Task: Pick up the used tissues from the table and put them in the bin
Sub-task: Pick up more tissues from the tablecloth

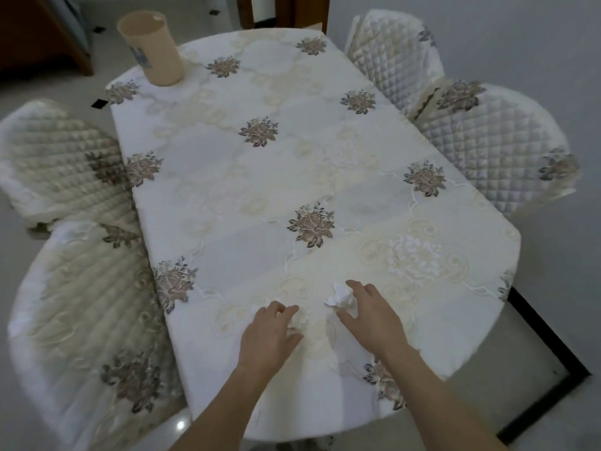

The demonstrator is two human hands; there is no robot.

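Tissues are still on the table: the right hand closes loosely around one tissue, the left hand curls over another, neither lifted yet. Nothing looks binned; the bin stands well apart at the far corner, chairs around the flowered cloth.

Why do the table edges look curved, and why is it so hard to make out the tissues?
Head view: the wide-angle lens bows the table and chairs outward toward the edges. Dim, flat light casts almost no shadows, so each white tissue blends into the pale cloth. The left hand and right hand look slightly soft. One small glare spot shows on the floor.
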